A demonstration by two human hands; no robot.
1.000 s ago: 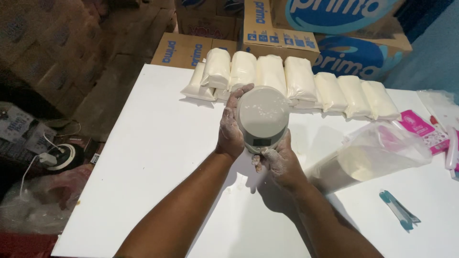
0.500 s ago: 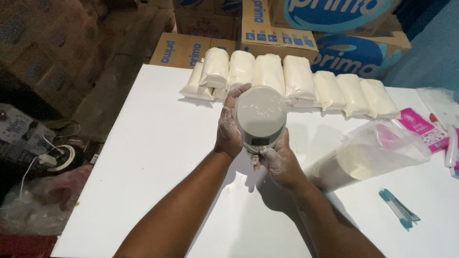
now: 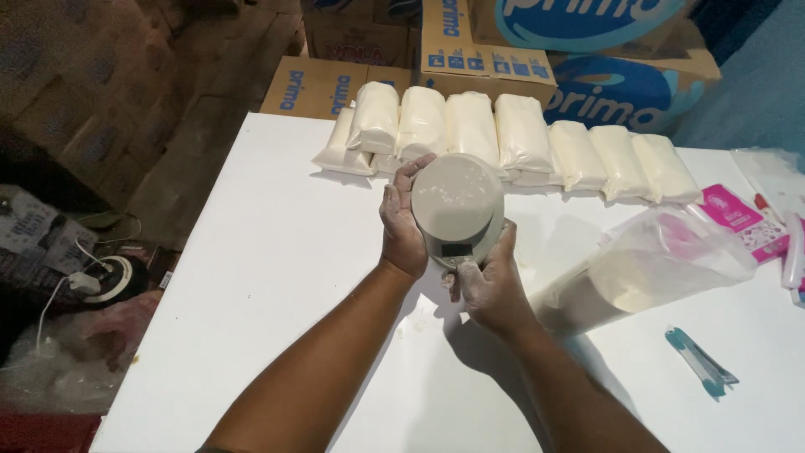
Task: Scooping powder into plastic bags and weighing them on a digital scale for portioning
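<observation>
A small grey kitchen scale [image 3: 457, 205] with a round, powder-dusted pan sits on the white table [image 3: 268, 252], held from both sides. My left hand [image 3: 402, 222] wraps its left edge. My right hand [image 3: 488, 281], dusted with white powder, grips its near right corner by the dark display. Just behind the scale lies a row of several filled bags of white powder [image 3: 503, 138]. A large clear plastic bag [image 3: 646, 264], partly filled with white powder, lies on its side to the right of my right hand.
Cardboard boxes [image 3: 579, 50] are stacked behind the table's far edge. A small light-blue tool [image 3: 700, 362] lies at the right front; a pink packet [image 3: 742, 222] sits at the right edge. Left of the table, the floor holds cables, a round device [image 3: 113, 277] and plastic bags.
Almost nothing has moved. Both hands stay on the scale in the same spot on the table.
</observation>
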